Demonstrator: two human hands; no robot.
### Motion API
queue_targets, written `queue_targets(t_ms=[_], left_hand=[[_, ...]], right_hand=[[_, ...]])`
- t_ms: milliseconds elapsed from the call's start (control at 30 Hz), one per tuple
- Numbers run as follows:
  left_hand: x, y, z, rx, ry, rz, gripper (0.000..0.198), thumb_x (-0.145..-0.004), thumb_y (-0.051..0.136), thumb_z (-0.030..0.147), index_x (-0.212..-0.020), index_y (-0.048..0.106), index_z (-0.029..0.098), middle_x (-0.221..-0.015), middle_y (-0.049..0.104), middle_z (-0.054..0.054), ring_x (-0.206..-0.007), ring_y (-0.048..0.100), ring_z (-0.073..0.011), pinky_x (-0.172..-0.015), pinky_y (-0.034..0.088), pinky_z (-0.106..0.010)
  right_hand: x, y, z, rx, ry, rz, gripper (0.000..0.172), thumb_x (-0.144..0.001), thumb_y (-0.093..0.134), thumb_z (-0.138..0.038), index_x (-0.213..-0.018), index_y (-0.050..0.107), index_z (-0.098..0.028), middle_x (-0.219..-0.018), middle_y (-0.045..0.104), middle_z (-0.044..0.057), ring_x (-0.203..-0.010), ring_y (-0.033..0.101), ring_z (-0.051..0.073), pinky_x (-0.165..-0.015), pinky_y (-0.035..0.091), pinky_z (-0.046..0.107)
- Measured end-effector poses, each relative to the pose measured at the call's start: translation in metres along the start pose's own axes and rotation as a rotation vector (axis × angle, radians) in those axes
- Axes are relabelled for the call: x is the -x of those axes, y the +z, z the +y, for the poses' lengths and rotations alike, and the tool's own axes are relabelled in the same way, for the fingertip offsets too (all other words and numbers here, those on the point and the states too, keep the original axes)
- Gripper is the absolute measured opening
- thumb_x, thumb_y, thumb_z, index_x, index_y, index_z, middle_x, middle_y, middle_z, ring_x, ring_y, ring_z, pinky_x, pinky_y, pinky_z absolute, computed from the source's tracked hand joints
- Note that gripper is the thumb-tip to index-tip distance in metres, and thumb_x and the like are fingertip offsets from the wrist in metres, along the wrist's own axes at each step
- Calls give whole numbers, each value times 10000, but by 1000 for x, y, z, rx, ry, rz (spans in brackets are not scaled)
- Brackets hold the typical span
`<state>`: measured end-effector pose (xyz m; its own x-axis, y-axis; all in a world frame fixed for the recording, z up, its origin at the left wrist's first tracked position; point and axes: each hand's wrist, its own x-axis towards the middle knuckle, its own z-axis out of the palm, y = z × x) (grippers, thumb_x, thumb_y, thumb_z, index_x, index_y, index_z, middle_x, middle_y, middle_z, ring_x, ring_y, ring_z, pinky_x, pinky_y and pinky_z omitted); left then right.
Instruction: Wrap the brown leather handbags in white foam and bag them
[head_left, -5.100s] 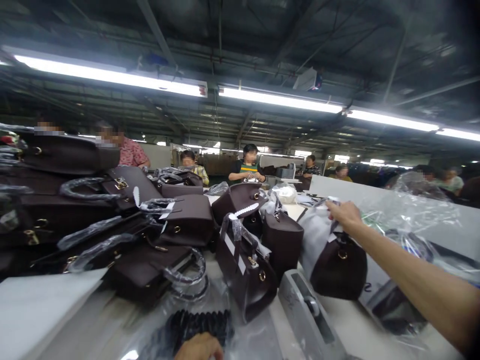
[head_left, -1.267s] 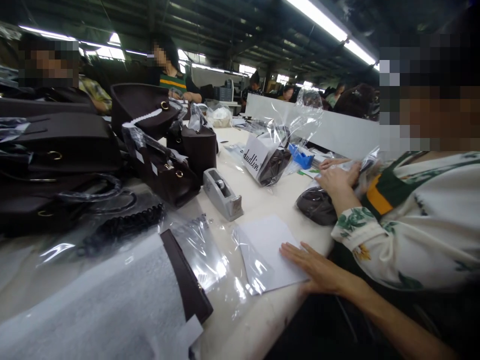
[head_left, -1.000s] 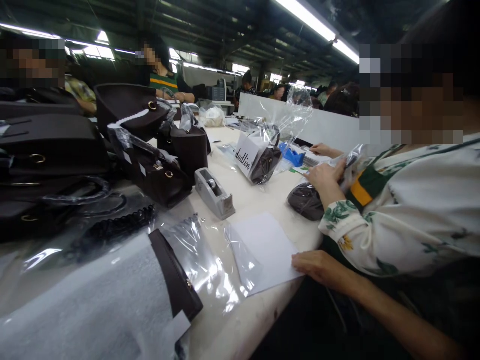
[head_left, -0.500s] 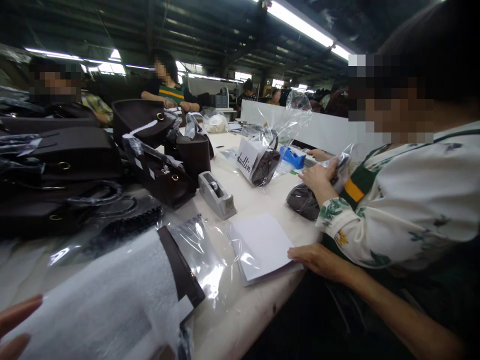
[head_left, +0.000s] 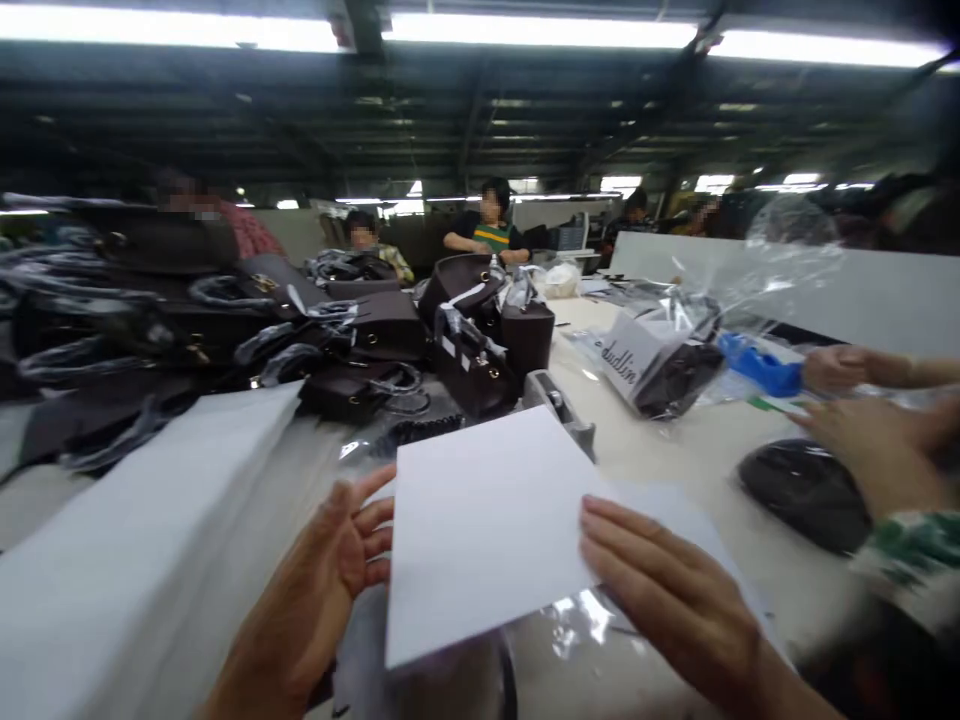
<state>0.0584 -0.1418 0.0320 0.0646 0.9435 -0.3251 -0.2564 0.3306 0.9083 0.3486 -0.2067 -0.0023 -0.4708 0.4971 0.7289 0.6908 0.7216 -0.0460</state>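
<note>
A stiff white sheet [head_left: 487, 540], like card or thick paper, is held up tilted in front of me. My right hand [head_left: 660, 580] grips its right edge, fingers on top and the thumb hidden. Beside the left edge is my left hand [head_left: 322, 570], fingers apart, fingertips at the edge or just behind it. Below the sheet, a blurred, pale-wrapped item with a dark strap [head_left: 508, 675] shows in part, clear plastic [head_left: 577, 620] next to it. Another white sheet [head_left: 675, 510] lies behind my right hand.
Dark handbags [head_left: 390, 325] with wrapped handles crowd the left and middle. A grey tape dispenser [head_left: 562, 400] stands behind the sheet. White paper [head_left: 150, 520] is stacked at left. A plastic-covered bag [head_left: 660, 370], a blue dispenser [head_left: 761, 365] and a co-worker's hands [head_left: 885, 440] are at right.
The view has swung left. The white sheet in my right hand has moved from the pile at the table's edge to above the wrapped item, and my left hand has come to its left edge.
</note>
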Motion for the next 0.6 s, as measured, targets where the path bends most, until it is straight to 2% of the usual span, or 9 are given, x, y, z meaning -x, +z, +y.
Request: queue_targets(t_ms=[100,167,233,300,367,433,500,533,600], left_hand=[[-3,-24,-3,-65,89,237,759,-535,768,339,-1219,444,279,-821,659,-42,-616,626,-224,-515,502,-323],[-8,-42,-12,-164,137,307,772,-564,739,307,-1250,388,275,-746,639,-19,-560,601,-209,-496,484,-315],[-13,-55,-24,-370,189,350,703,-628,683,376,-1252,386,247,-677,603,-2,-564,579,-205,-525,476,-321],[-16,-63,-36,-649,259,435,619,-655,645,441,-1202,457,220,-668,576,-1,-630,567,-217,-619,482,-355],[-20,-67,-47,-872,361,534,537,-649,626,474,-1107,553,205,-798,589,-40,-801,565,-256,-786,464,-417],[-23,-71,-56,-966,434,590,506,-655,589,495,-1067,590,201,-1095,552,-92,-1074,484,-301,-957,376,-464],[-28,-77,-62,-951,400,589,580,-696,525,529,-1167,529,192,-1353,385,-97,-1270,321,-291,-1057,274,-461],[-30,-79,-64,-927,340,561,627,-720,494,542,-1236,466,186,-1414,312,-92,-1313,264,-273,-1083,236,-448],[-34,-81,-63,-854,203,483,696,-759,460,552,-1333,331,180,-1440,285,-95,-1335,241,-251,-1103,198,-430]], right_hand=[[-27,50,-16,-186,-181,-59,392,-834,564,-189,-1214,498,-117,-1117,621,129,-1187,474,270,-935,490,425],[-36,77,-20,-302,-155,-25,355,-826,591,-285,-1135,533,-121,-1032,651,123,-1109,546,242,-913,511,381],[-39,98,-18,-349,5,-16,248,-840,571,-285,-1052,565,-156,-975,658,95,-997,607,192,-854,539,313],[-37,111,-14,-313,209,-6,173,-842,555,-248,-1003,588,-194,-962,649,70,-922,626,164,-804,548,279],[-34,117,-9,-261,418,-28,263,-812,579,-294,-1065,580,-219,-1063,615,75,-990,600,195,-850,528,332],[-31,119,-8,-286,659,-109,463,-777,595,-376,-1208,506,-232,-1237,527,85,-1135,515,249,-935,468,417],[-26,118,-10,-394,897,-210,588,-777,559,-446,-1306,419,-228,-1345,438,84,-1230,423,277,-997,399,460],[-23,117,-11,-451,985,-240,607,-786,530,-474,-1324,402,-224,-1366,417,81,-1251,397,278,-1020,369,462],[-16,116,-14,-523,1073,-275,612,-787,493,-520,-1317,427,-219,-1383,399,75,-1275,364,278,-1063,306,450]])
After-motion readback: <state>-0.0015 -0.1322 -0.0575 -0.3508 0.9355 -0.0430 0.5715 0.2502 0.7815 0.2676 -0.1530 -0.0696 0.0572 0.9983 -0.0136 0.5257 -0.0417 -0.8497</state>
